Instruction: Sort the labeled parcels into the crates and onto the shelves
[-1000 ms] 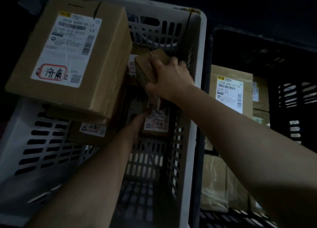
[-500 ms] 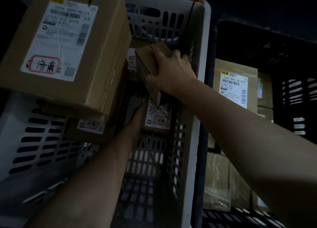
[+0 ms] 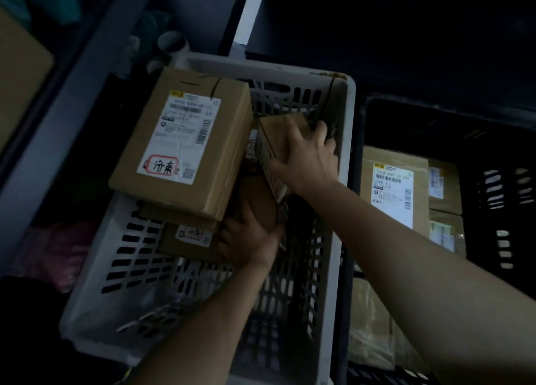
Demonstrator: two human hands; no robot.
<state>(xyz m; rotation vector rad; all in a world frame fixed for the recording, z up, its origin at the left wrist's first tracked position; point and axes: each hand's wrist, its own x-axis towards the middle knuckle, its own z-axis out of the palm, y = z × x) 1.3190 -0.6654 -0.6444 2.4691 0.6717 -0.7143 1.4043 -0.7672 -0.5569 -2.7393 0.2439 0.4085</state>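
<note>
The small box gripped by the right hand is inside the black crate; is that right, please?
Not quite: the head view shows the right hand gripping the small box inside the white crate.

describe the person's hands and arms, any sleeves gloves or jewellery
Left hand and right hand are bare: no gloves, and no ring, watch or bracelet shows. Both forearms are uncovered, with no sleeve in view. The light is dim, so small details could be missed.

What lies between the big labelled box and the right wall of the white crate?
In the head view, a small parcel gripped by the right hand, and below it a brown parcel held by the left hand.
</note>
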